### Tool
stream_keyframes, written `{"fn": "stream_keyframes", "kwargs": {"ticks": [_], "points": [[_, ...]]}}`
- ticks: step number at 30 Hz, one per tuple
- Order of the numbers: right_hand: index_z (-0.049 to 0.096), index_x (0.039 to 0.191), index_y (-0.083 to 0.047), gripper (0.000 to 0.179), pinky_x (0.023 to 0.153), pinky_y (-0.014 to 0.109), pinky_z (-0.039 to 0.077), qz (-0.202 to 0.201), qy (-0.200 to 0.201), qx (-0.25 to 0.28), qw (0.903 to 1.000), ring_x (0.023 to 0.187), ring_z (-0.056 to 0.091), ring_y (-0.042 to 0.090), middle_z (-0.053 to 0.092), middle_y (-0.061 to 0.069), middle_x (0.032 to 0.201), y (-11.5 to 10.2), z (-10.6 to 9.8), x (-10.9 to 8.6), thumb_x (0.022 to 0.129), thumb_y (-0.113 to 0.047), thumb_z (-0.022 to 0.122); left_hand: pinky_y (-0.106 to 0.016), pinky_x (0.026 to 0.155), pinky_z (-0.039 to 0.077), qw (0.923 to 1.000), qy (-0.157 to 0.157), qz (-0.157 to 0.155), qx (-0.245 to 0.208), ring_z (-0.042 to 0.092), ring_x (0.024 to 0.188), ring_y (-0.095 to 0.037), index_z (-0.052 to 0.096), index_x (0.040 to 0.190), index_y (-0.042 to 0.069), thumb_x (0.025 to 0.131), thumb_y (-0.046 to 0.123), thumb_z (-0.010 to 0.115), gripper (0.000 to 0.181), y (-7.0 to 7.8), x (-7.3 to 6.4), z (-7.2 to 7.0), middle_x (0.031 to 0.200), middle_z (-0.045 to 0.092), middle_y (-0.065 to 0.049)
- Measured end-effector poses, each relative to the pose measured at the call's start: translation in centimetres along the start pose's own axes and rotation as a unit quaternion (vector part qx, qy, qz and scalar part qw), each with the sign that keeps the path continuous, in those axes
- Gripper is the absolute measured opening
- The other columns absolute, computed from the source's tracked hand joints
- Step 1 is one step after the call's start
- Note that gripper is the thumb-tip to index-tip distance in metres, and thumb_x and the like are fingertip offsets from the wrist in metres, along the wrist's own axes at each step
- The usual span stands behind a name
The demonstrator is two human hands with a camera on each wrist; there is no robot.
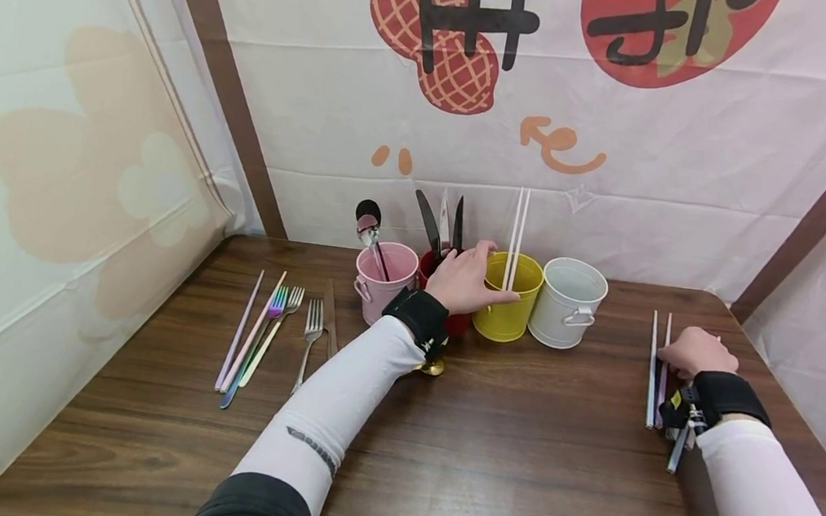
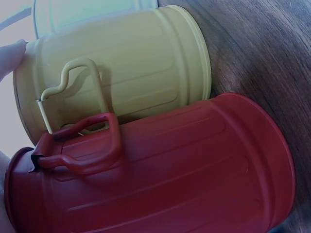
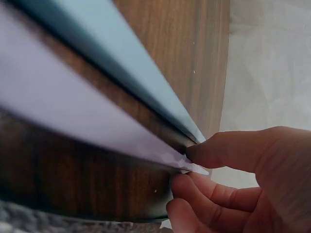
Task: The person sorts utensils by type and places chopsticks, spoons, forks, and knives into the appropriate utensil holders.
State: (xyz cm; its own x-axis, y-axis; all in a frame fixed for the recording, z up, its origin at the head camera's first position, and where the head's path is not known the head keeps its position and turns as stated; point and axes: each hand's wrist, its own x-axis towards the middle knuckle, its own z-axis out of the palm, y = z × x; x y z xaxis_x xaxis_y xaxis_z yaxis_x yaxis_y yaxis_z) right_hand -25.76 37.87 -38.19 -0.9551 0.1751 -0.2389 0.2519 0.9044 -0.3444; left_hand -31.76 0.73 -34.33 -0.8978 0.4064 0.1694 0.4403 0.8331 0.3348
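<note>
My left hand [image 1: 464, 283] reaches over the red bucket [image 2: 160, 179], its fingers spread, the thumb extending across the front rim of the yellow bucket [image 1: 502, 319]. Two white chopsticks [image 1: 514, 242] stand in that yellow bucket. Dark-bladed knives [image 1: 428, 220] rise from the red one, which is mostly covered by the hand in the head view. At the right side of the table, my right hand [image 1: 700, 351] pinches the thin end of a purple chopstick [image 3: 92, 116] between thumb and fingers. A light blue chopstick [image 3: 131, 58] lies alongside it.
A pink bucket [image 1: 385, 292] with spoons [image 1: 369, 229] and a white bucket [image 1: 566, 312] flank the others. Left on the wooden table [image 1: 513, 463] lie chopsticks [image 1: 240, 329], several forks [image 1: 314, 323] and a knife [image 1: 330, 316]. A gold spoon [image 1: 434, 367] pokes out by my left forearm.
</note>
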Motion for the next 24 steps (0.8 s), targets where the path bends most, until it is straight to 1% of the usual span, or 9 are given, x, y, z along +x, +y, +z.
{"fn": "stream_keyframes", "kwargs": {"ticks": [3, 6, 9, 13, 15, 17, 20, 22, 24], "points": [[0.067, 0.060, -0.007, 0.035, 0.060, 0.041, 0.039, 0.001, 0.000, 0.008, 1.0000, 0.053, 0.057, 0.016, 0.060, 0.000, 0.053, -0.1, -0.2, 0.2, 0.086, -0.029, 0.057, -0.048, 0.113, 0.023, 1.0000, 0.002, -0.001, -0.002, 0.050, 0.125, -0.022, 0.035, 0.138, 0.012, 0.079, 0.068, 0.065, 0.087, -0.1, 0.1, -0.1, 0.132, 0.057, -0.006], [0.069, 0.060, -0.008, 0.037, 0.062, 0.040, 0.038, -0.001, -0.011, 0.022, 0.9997, 0.053, 0.059, 0.014, 0.061, -0.001, 0.053, 0.0, -0.4, 0.2, 0.087, -0.031, 0.058, -0.048, 0.113, 0.023, 1.0000, 0.004, 0.001, -0.002, 0.050, 0.125, -0.021, 0.035, 0.138, 0.012, 0.079, 0.068, 0.065, 0.087, -0.1, 0.2, 0.0, 0.131, 0.057, -0.006], [0.070, 0.062, -0.007, 0.039, 0.061, 0.036, 0.041, -0.009, -0.026, 0.044, 0.9986, 0.054, 0.060, 0.013, 0.063, -0.002, 0.055, 0.5, -0.4, 0.2, 0.089, -0.033, 0.058, -0.048, 0.113, 0.023, 1.0000, 0.003, 0.004, -0.001, 0.050, 0.125, -0.020, 0.035, 0.138, 0.011, 0.079, 0.068, 0.065, 0.087, -0.1, 0.1, 0.2, 0.131, 0.057, -0.006], [0.072, 0.068, -0.002, 0.040, 0.059, 0.030, 0.044, -0.025, -0.042, 0.082, 0.9955, 0.059, 0.062, 0.012, 0.067, 0.001, 0.062, 1.3, -0.8, 0.4, 0.090, -0.032, 0.058, -0.047, 0.113, 0.023, 0.9999, 0.008, 0.008, -0.009, 0.050, 0.124, -0.019, 0.036, 0.137, 0.011, 0.079, 0.066, 0.066, 0.086, 0.0, -0.1, 0.1, 0.130, 0.058, -0.006], [0.073, 0.070, 0.000, 0.042, 0.058, 0.029, 0.044, -0.035, -0.040, 0.094, 0.9942, 0.061, 0.063, 0.013, 0.069, 0.004, 0.064, 1.8, -1.3, 0.4, 0.091, -0.033, 0.057, -0.048, 0.113, 0.023, 0.9998, 0.009, 0.008, -0.013, 0.051, 0.124, -0.019, 0.036, 0.137, 0.011, 0.079, 0.066, 0.067, 0.086, 0.1, -0.2, 0.1, 0.130, 0.058, -0.006], [0.074, 0.069, -0.001, 0.043, 0.059, 0.029, 0.042, -0.042, -0.027, 0.097, 0.9941, 0.062, 0.063, 0.013, 0.069, 0.006, 0.065, 2.0, -1.9, 0.4, 0.092, -0.033, 0.055, -0.048, 0.113, 0.022, 0.9998, 0.007, 0.007, -0.016, 0.050, 0.124, -0.019, 0.036, 0.137, 0.011, 0.080, 0.066, 0.066, 0.085, 0.1, -0.3, 0.1, 0.129, 0.058, -0.006], [0.074, 0.071, 0.001, 0.047, 0.061, 0.029, 0.041, -0.066, 0.010, 0.085, 0.9941, 0.063, 0.064, 0.015, 0.070, 0.008, 0.067, 1.8, -3.3, 0.1, 0.095, -0.032, 0.051, -0.047, 0.113, 0.022, 0.9998, 0.003, 0.004, -0.018, 0.049, 0.125, -0.019, 0.036, 0.138, 0.011, 0.080, 0.066, 0.066, 0.086, 0.1, -0.3, 0.1, 0.130, 0.058, -0.006], [0.073, 0.073, 0.004, 0.048, 0.063, 0.029, 0.041, -0.078, 0.040, 0.081, 0.9928, 0.062, 0.062, 0.013, 0.069, 0.009, 0.066, 1.3, -4.3, -0.3, 0.097, -0.031, 0.050, -0.047, 0.114, 0.021, 0.9999, 0.001, 0.001, -0.016, 0.049, 0.126, -0.019, 0.036, 0.139, 0.011, 0.080, 0.066, 0.066, 0.086, 0.0, -0.2, 0.1, 0.130, 0.057, -0.006], [0.072, 0.075, 0.004, 0.047, 0.062, 0.027, 0.041, -0.086, 0.077, 0.089, 0.9893, 0.062, 0.060, 0.012, 0.068, 0.006, 0.063, 0.4, -5.3, -0.7, 0.097, -0.031, 0.050, -0.047, 0.114, 0.021, 0.9999, 0.003, 0.000, -0.014, 0.049, 0.126, -0.019, 0.036, 0.139, 0.011, 0.080, 0.067, 0.065, 0.086, -0.2, -0.1, 0.2, 0.131, 0.057, -0.005]]}}
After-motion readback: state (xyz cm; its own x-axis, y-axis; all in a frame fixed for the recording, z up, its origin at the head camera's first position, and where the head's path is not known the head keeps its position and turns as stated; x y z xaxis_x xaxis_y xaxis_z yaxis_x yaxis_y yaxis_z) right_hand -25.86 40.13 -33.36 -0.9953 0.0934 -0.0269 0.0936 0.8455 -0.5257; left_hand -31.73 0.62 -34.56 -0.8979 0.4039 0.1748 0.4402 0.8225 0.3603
